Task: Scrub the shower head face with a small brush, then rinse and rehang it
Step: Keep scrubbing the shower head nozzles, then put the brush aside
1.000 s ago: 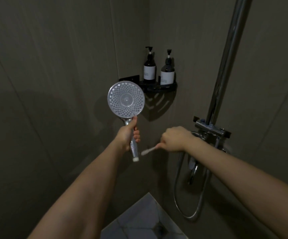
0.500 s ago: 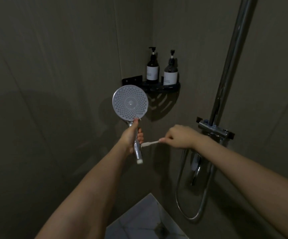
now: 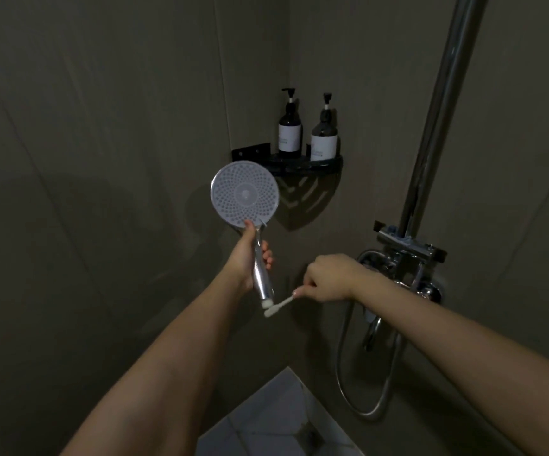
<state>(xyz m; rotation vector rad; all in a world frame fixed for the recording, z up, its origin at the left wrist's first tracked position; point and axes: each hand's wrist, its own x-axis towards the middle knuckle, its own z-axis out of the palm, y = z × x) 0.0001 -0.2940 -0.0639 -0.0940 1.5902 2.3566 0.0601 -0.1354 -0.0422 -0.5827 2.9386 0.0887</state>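
Your left hand (image 3: 245, 258) is wrapped round the chrome handle of the shower head (image 3: 245, 194), thumb up near the neck, holding it upright with the perforated face turned toward you. Your right hand (image 3: 327, 278) is closed on the handle of the small brush (image 3: 278, 307), whose white head points left and sits just beside the bottom end of the shower handle, well below the face.

By the look of it, scrubbing is what you should be on now: the bristles are not on the face, no water is running, and the shower head is off its mount. Whether any of the face is scrubbed yet is too dim to tell. Rinsing and rehanging are left.

Open air lies between your hands and up to the face. Far and right of the face, the corner shelf (image 3: 302, 162) with two pump bottles (image 3: 289, 133) sits close. The mixer valve (image 3: 411, 255), riser pipe (image 3: 437, 110) and looped hose (image 3: 365, 373) crowd your right wrist.
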